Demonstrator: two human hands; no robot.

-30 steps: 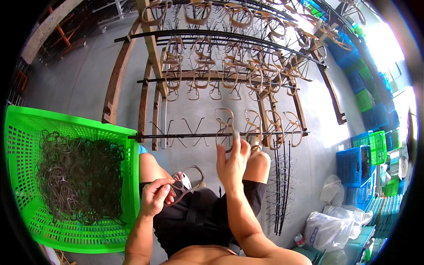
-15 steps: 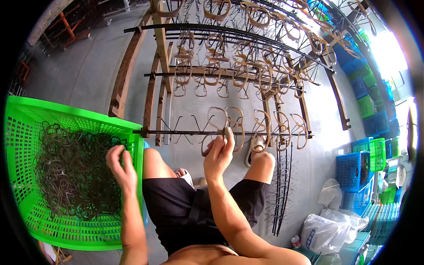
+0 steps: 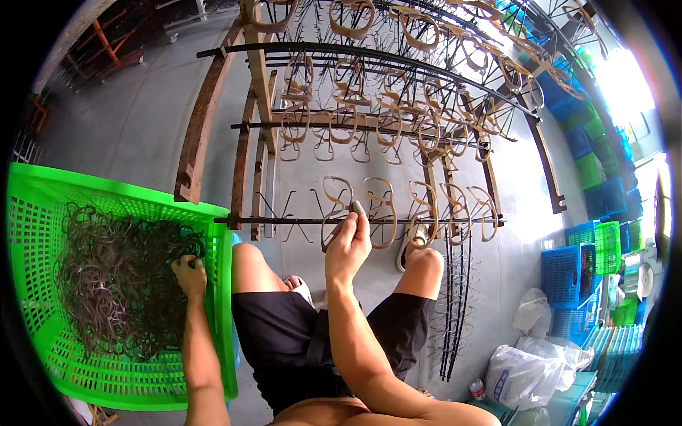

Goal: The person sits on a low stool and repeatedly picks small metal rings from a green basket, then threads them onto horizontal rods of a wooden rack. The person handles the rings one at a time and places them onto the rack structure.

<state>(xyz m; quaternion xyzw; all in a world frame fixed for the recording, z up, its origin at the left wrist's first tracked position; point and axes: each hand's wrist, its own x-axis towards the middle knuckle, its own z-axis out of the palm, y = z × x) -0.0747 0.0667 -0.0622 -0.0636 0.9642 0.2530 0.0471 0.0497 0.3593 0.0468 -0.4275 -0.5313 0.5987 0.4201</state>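
Observation:
At the near black rod, my right hand is closed, thumb and fingers pinching a brown eyeglass frame that stands on the rod's wire prongs. A grey covering shows on one fingertip. Several tan eyeglass frames hang further right along the same rod, while bare prongs stick out to the left. My left hand reaches into the green basket, its fingers curled round the edge of a tangled heap of dark eyeglass frames. It appears to grip one; the fingertips are partly hidden.
Wooden rack uprights carry more rods of eyeglass frames beyond my hands. A bundle of spare pronged rods lies by my right leg. White plastic bags and blue crates stand at the right.
My left hand has lowered into the dark heap and its fingers have closed. My right hand stays at the rod; the eyeglass frame there has shifted left and sits straighter on the prongs.

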